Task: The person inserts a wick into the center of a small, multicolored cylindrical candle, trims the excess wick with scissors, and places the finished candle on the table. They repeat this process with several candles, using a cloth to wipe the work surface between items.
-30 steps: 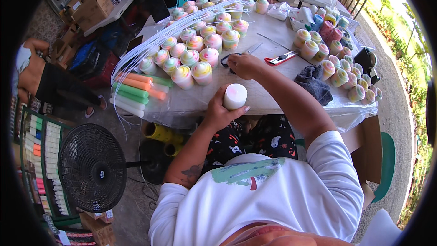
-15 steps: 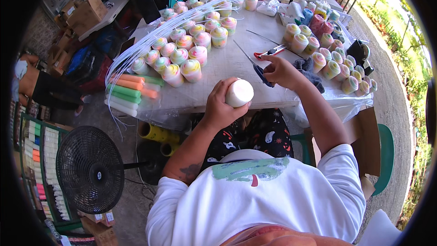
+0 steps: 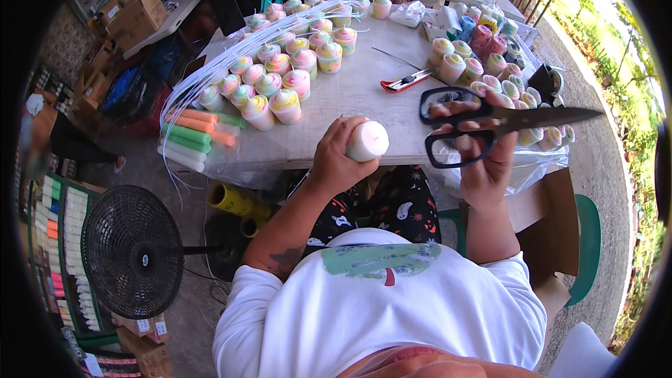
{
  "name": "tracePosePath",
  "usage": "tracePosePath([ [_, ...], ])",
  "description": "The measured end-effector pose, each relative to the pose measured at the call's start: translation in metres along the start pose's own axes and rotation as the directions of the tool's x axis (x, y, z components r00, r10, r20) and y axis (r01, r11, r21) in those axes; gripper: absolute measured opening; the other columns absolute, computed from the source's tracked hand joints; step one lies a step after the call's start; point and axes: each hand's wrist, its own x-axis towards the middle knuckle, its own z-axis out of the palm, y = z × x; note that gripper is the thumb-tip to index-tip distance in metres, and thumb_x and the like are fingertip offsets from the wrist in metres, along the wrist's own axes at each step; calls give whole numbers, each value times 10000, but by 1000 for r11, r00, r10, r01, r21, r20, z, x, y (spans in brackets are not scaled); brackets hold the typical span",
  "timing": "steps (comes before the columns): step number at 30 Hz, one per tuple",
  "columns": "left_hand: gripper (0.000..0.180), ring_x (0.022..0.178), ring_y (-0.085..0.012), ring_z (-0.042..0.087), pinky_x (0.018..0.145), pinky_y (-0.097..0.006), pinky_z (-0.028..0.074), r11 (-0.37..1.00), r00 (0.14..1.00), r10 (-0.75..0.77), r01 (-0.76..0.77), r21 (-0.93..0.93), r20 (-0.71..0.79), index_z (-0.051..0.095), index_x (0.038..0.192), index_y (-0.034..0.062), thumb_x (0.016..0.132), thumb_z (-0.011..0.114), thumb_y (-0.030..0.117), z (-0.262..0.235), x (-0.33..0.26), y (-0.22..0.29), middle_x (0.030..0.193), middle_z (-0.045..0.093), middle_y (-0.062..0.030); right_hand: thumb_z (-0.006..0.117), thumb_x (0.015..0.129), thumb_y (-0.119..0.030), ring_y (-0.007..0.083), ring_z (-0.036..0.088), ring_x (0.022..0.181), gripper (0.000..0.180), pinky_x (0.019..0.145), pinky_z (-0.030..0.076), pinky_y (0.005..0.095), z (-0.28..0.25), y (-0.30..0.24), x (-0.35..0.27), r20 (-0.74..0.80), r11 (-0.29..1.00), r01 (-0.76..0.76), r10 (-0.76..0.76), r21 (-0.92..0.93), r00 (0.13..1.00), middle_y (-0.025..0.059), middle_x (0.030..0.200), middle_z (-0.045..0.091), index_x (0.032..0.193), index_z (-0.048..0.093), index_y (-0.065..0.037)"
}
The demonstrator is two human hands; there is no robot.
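My left hand (image 3: pixel 336 157) grips a short white candle (image 3: pixel 367 141) at the near edge of the table (image 3: pixel 357 94). My right hand (image 3: pixel 479 150) holds black-handled scissors (image 3: pixel 490 122) raised above the table's edge, fingers through the loops, blades pointing right. The candle sits a little left of the scissor handles, apart from them.
Several swirled pastel candles (image 3: pixel 280 73) stand in rows at the table's left, more (image 3: pixel 483 63) at the right. A bundle of white wicks (image 3: pixel 210 77), coloured stick candles (image 3: pixel 192 133) and a red utility knife (image 3: pixel 406 82) lie on it. A black fan (image 3: pixel 133 252) stands on the floor at left.
My right hand picked the scissors off the table and brought them back toward me, raised. The left hand with the candle stayed near the table's edge.
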Motion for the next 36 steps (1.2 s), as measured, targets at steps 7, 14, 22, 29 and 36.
tracePosePath([
  [7,561,960,-339,601,1066,-570,320,998,999,27,-28,51,18,537,1112,89,603,773,110,4,-7,-10,1031,617,-123,500,905,82,258,598,1076,495,884,476,349,2,6,-6,76,989,-134,138,-59,987,131,1170,515,1328,299,-77],
  [14,592,997,-334,606,1079,-588,289,999,999,35,-36,40,31,524,1129,98,598,784,128,0,1,-10,1034,620,-110,459,924,67,142,540,1092,470,876,468,266,10,2,-10,76,983,-175,172,46,982,130,1179,518,1320,276,-108],
  [22,593,1005,-334,606,1076,-584,291,999,999,-6,7,-39,40,526,1123,102,591,786,125,3,1,-2,1030,619,-107,431,938,48,234,607,1027,514,759,505,262,11,10,-11,172,975,-194,211,-110,962,172,1142,553,1370,200,-109],
  [29,581,987,-345,605,1011,-541,379,998,998,-27,30,-46,58,534,1118,97,594,783,116,4,-3,-3,1036,613,-124,479,951,-22,178,569,1030,526,871,441,281,20,13,-18,59,976,-218,216,27,975,124,1121,535,1407,230,-105],
  [36,801,985,-420,618,851,-434,504,935,885,-340,281,218,318,304,1196,30,666,852,274,-34,25,14,1074,591,-270,614,898,-44,121,569,873,609,825,489,299,-27,9,0,-143,965,-261,260,7,955,59,964,556,1430,316,-48],
])
